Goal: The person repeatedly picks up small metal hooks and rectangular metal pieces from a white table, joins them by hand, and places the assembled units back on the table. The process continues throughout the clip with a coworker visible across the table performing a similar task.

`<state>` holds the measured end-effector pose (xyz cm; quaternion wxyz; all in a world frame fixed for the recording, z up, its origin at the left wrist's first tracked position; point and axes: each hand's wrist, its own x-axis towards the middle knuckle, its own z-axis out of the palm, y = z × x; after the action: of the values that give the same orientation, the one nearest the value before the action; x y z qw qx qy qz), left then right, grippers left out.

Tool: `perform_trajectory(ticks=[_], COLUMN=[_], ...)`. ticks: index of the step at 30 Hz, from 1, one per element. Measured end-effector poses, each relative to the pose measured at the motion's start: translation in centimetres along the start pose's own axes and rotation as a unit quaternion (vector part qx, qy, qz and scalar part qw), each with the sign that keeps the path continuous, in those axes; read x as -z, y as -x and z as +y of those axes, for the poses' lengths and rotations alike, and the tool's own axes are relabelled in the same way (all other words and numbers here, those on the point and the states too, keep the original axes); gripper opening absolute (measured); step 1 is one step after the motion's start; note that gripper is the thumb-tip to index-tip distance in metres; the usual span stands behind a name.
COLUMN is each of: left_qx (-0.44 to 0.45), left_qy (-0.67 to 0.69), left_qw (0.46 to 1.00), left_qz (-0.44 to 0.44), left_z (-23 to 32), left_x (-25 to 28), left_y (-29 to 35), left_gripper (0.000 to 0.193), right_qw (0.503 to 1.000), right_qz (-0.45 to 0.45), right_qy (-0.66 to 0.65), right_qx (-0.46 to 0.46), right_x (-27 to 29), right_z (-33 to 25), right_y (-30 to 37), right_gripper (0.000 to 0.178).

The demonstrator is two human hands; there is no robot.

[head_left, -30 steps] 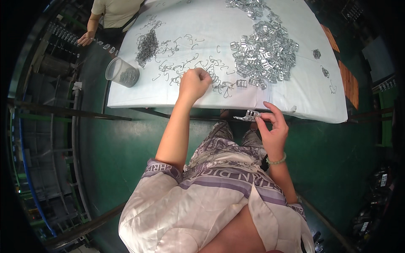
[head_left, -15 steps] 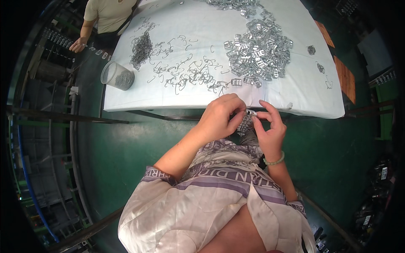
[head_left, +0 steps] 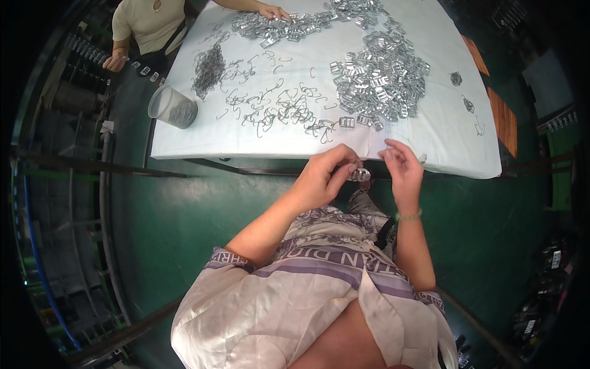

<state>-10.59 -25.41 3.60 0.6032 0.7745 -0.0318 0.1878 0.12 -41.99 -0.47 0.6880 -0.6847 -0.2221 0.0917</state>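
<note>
Between the thumb and fingers of my left hand (head_left: 324, 177), a shiny slotted metal buckle (head_left: 361, 175) is pinched just off the table's near edge. My right hand (head_left: 402, 172) is to its right, apart from the buckle, its fingers loosely bent and nothing visible in them. Beyond my hands, a large heap of similar metal buckles (head_left: 384, 77) lies on the white-covered table (head_left: 442, 135). Left of that heap, thin bent wire hooks (head_left: 286, 111) are scattered, with a denser pile of wire hooks (head_left: 209, 69) farther left.
A clear plastic cup (head_left: 161, 106) lies tilted at the table's left corner, wire pieces inside. At the far left, a co-worker's hand (head_left: 275, 11) touches a spread of buckles (head_left: 295, 27); the other hand (head_left: 115, 63) holds a string of metal pieces. Dark rails (head_left: 92, 165) flank the left.
My right hand has drawn away from the buckle, up and to the right. My left hand keeps its pinch. A co-worker's hand has come in at the far side, where buckles now spread farther left.
</note>
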Motion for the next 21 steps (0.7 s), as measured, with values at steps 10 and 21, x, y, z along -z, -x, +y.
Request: perform_trajectory(ticks=[10, 21], left_qx=[0.057, 0.077], left_qy=[-0.014, -0.052], left_qw=[0.998, 0.994], left_qz=[-0.035, 0.050], left_z=[0.5, -0.3], left_x=[0.4, -1.0], left_y=[0.7, -0.2], left_gripper=[0.004, 0.006], right_qw=[0.878, 0.983], right_qz=[0.072, -0.049], right_qy=[0.441, -0.083], right_qx=[0.170, -0.159], right_x=[-1.0, -0.8], right_z=[8.6, -1.7], right_y=[-7.7, -1.5], right_gripper=[0.031, 0.017])
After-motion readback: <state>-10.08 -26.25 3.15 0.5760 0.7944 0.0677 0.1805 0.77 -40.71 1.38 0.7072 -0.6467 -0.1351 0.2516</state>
